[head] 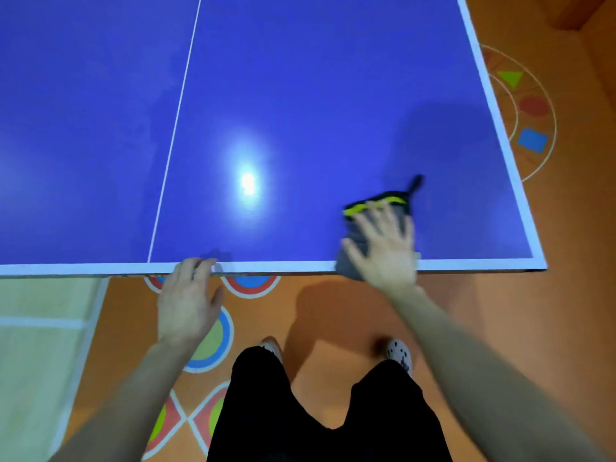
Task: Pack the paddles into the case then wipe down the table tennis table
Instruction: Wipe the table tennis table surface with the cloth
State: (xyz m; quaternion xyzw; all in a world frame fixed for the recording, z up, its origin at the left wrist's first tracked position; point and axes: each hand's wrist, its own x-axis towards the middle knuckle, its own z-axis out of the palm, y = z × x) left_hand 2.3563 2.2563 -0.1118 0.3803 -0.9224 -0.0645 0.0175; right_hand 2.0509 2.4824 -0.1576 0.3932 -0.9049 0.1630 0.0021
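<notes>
Spread flat, the right grip (pixel 383 248) presses a grey, yellow-trimmed cloth (pixel 348 265) onto the blue worktop (pixel 300 111) at its near edge. The left grip (pixel 188 301), loosely bent and holding nothing, rests on the rim. Wiping appears under way; the next stroke likely sweeps across the remaining surface.

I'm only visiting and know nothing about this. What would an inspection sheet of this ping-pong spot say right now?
Surface: blue table with white lines and a light glare.
Job's things: grey cloth with yellow trim, at the near edge; paddles and case, nothing seen.
Clutter: nothing seen.
Hands: right hand presses flat on the cloth, fingers spread; left hand rests its fingers on the table's near edge.
Cables: nothing seen.
Surroundings: orange floor with coloured shapes.
</notes>
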